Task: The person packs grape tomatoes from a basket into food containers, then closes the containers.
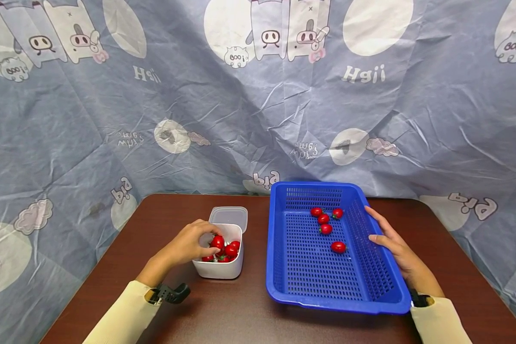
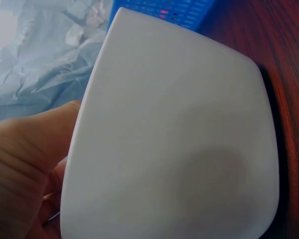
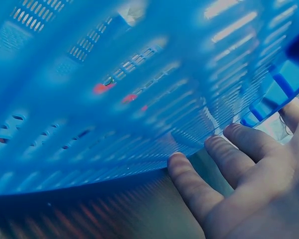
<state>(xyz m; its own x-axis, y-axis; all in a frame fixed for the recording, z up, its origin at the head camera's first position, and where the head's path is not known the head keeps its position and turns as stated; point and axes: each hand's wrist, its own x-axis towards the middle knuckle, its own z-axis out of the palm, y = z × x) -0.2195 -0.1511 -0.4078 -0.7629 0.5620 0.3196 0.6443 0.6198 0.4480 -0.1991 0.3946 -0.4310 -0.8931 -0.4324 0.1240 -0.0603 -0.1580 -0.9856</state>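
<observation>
In the head view, my left hand (image 1: 191,242) reaches over the rim of a white square container (image 1: 219,271). Thumb and fingertips pinch a red cherry tomato (image 1: 217,242) at its mouth. Several more cherry tomatoes (image 1: 231,250) lie inside it. The left wrist view is mostly filled by the container's outer wall (image 2: 169,124), which hides the fingertips. My right hand (image 1: 396,248) holds the right side of a blue plastic basket (image 1: 337,306), thumb over the rim. From the right wrist view, its other fingers (image 3: 234,164) lie against the slotted outer wall. Several cherry tomatoes (image 1: 325,229) sit on the basket floor.
A translucent lid (image 1: 230,217) lies just behind the white container. Both containers stand on a dark brown table (image 1: 172,306). A blue-grey printed cloth (image 1: 223,110) hangs behind the table's far edge.
</observation>
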